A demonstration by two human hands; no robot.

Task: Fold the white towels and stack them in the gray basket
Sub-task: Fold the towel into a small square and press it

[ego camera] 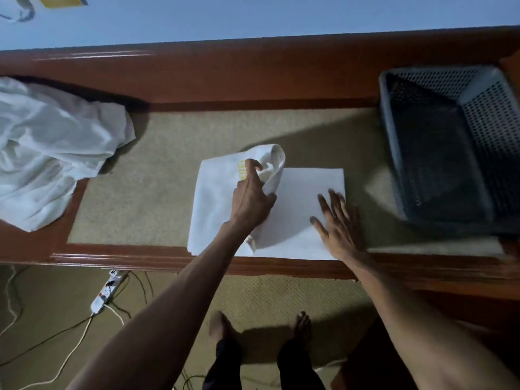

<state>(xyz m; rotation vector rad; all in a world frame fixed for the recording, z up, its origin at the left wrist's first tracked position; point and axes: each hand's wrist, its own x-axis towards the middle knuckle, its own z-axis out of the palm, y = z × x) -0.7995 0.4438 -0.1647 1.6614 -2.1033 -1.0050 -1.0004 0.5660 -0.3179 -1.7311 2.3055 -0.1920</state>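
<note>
A white towel lies partly folded on the table's beige top, near the front edge. My left hand pinches a raised flap of it, lifted over the left half; yellow lettering shows beside my fingers. My right hand lies flat with spread fingers on the towel's right part. A heap of crumpled white towels sits at the far left. The gray perforated basket stands at the right and holds nothing that I can see.
The table has a raised reddish wooden border and a high back ledge. Below the front edge, a white power strip and several cables lie on the carpet at the left. My bare feet stand close to the table.
</note>
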